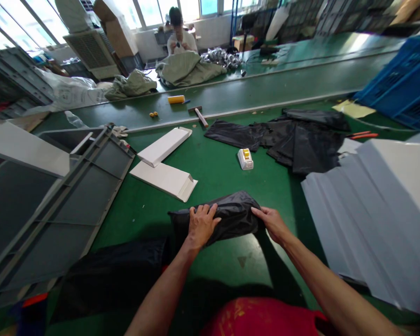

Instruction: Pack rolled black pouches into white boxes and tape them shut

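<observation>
A black plastic bag with something bulky inside lies across the green table in front of me. My left hand rests on its left part, fingers spread over the plastic. At the bag's right end, my right hand pinches the edge between thumb and fingers. What the bag contains is hidden. Beyond it stands a small white tape dispenser with a yellow part. Two flat white boxes lie partly overlapping at the upper left of the bag.
Grey crate at left; dark bag at lower left. Stacked white boxes stand at right, black bags behind them, and a blue crate at the far right. A person sits across the table.
</observation>
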`<state>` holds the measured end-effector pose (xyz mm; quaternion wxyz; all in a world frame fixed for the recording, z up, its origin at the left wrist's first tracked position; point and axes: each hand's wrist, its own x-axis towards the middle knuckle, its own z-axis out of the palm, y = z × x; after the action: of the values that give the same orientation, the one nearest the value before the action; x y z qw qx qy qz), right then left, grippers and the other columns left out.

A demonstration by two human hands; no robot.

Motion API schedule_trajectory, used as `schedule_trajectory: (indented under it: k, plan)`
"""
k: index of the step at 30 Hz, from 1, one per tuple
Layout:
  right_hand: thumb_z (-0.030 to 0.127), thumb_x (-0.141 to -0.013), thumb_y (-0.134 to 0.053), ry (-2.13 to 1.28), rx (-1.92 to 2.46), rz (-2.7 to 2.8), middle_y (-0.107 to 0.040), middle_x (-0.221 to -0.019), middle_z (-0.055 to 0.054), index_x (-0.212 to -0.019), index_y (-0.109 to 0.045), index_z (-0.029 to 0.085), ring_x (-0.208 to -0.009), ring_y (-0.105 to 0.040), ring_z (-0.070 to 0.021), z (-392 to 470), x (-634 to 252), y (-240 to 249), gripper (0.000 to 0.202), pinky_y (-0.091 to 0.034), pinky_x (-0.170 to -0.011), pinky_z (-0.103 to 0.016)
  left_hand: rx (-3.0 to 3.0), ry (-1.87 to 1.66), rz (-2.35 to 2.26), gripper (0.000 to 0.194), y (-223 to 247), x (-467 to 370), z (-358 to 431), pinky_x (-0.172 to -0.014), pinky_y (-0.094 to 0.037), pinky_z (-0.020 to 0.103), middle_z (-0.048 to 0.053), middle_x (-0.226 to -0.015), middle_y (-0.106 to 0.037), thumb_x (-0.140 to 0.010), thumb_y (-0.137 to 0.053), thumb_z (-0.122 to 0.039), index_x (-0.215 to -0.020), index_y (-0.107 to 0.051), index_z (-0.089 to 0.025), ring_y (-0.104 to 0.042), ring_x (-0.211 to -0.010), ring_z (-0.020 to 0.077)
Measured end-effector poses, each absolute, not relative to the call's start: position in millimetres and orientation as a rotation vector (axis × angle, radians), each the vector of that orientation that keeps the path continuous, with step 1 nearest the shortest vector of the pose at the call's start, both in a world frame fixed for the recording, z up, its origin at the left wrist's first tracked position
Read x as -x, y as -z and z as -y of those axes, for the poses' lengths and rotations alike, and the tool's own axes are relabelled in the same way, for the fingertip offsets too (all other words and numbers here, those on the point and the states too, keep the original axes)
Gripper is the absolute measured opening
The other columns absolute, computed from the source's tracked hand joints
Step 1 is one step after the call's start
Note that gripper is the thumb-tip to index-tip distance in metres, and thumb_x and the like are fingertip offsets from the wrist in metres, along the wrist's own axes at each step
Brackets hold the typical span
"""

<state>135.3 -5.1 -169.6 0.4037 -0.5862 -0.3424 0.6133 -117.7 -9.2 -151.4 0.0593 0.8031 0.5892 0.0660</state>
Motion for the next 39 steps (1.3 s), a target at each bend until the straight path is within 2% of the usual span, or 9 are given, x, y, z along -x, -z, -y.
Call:
schedule_trajectory:
  k: [4, 9, 12, 15, 19, 26, 31, 34, 39]
  plan:
    - [0.062, -0.061, -0.078, -1.534, 1.413, 0.841, -0.073, -0.088, -0.008, -0.081, -0.069, 0.018, -0.084, -0.067, -0.0244, 3, -133, 170, 0.049, -0.053, -0.078, -0.035, -2.45, -0.168, -1.822, 0.044, 152, 120, 11, -0.09, -0.037, 0.045, 0.009, -0.107, -0.061, -0.092, -0.05, -0.047, -0.132, -0.054, -0.029, -0.052, -0.101, 0.0272]
    - [0.063, -0.064, -0.075, -1.492, 1.483, 0.83, -0.067, -0.069, -0.004, -0.073, -0.06, 0.02, -0.069, -0.065, -0.0225, -5, -133, 180, 0.047, -0.053, -0.063, -0.032, -2.366, -0.121, -1.963, 0.054, 155, 117, 18, -0.083, -0.039, 0.044, 0.013, -0.105, -0.06, -0.09, -0.047, -0.056, -0.13, -0.056, -0.022, -0.052, -0.097, 0.0296]
    - [0.06, -0.066, -0.076, -1.443, 1.532, 0.852, -0.066, -0.07, -0.002, -0.079, -0.058, 0.02, -0.069, -0.063, -0.0208, -10, -131, 182, 0.045, -0.051, -0.06, -0.029, -2.334, -0.092, -1.943, 0.056, 154, 119, 18, -0.084, -0.04, 0.044, 0.014, -0.108, -0.06, -0.089, -0.049, -0.057, -0.131, -0.054, -0.021, -0.052, -0.099, 0.0303]
    - [0.053, -0.066, -0.079, -1.478, 1.503, 0.9, -0.07, -0.088, -0.003, -0.097, -0.058, 0.022, -0.08, -0.066, -0.0213, -12, -129, 178, 0.048, -0.054, -0.07, -0.03, -2.299, -0.062, -1.88, 0.059, 149, 133, 18, -0.088, -0.04, 0.045, 0.014, -0.113, -0.061, -0.084, -0.058, -0.056, -0.133, -0.052, -0.023, -0.052, -0.101, 0.0299]
    - [0.041, -0.07, -0.08, -1.788, 1.298, 0.97, -0.07, -0.109, -0.006, -0.115, -0.058, 0.023, -0.096, -0.067, -0.025, -10, -129, 174, 0.053, -0.053, -0.09, -0.038, -2.15, -0.141, -2.083, 0.071, 151, 172, 28, -0.097, -0.036, 0.052, 0.015, -0.12, -0.059, -0.076, -0.065, -0.063, -0.132, -0.052, -0.022, -0.049, -0.114, 0.0341]
    - [0.034, -0.069, -0.082, -1.872, 1.201, 0.907, -0.07, -0.112, -0.01, -0.113, -0.06, 0.02, -0.098, -0.068, -0.0267, -7, -134, 180, 0.051, -0.054, -0.09, -0.041, -1.806, -0.724, -2.055, 0.057, 184, 207, 50, -0.099, -0.046, 0.04, 0.013, -0.116, -0.058, -0.072, -0.074, -0.048, -0.118, -0.058, -0.016, -0.056, -0.111, 0.0266]
    - [0.038, -0.064, -0.085, -1.906, 1.193, 0.93, -0.071, -0.108, -0.011, -0.11, -0.063, 0.018, -0.097, -0.068, -0.0282, -12, -135, 173, 0.054, -0.054, -0.088, -0.042, -1.016, -1.063, -2.305, 0.08, 191, 196, 51, -0.109, -0.038, 0.048, 0.021, -0.136, -0.047, -0.069, -0.074, -0.051, -0.132, -0.046, -0.011, -0.047, -0.128, 0.0327]
    - [0.043, -0.064, -0.084, -1.905, 1.199, 0.955, -0.071, -0.109, -0.011, -0.108, -0.065, 0.018, -0.098, -0.068, -0.028, -15, -135, 170, 0.055, -0.054, -0.088, -0.041, -0.631, -1.019, -2.353, 0.068, 190, 198, 47, -0.104, -0.042, 0.049, 0.025, -0.123, -0.059, -0.076, -0.065, -0.054, -0.123, -0.054, -0.006, -0.053, -0.122, 0.0352]
    - [0.046, -0.07, -0.08, -1.89, 1.146, 0.949, -0.071, -0.111, -0.01, -0.115, -0.063, 0.019, -0.098, -0.067, -0.0268, -16, -133, 174, 0.055, -0.053, -0.09, -0.041, -0.463, -1.01, -2.122, 0.039, 184, 202, 40, -0.089, -0.054, 0.038, 0.013, -0.095, -0.073, -0.076, -0.067, -0.045, -0.096, -0.068, -0.012, -0.069, -0.096, 0.0262]
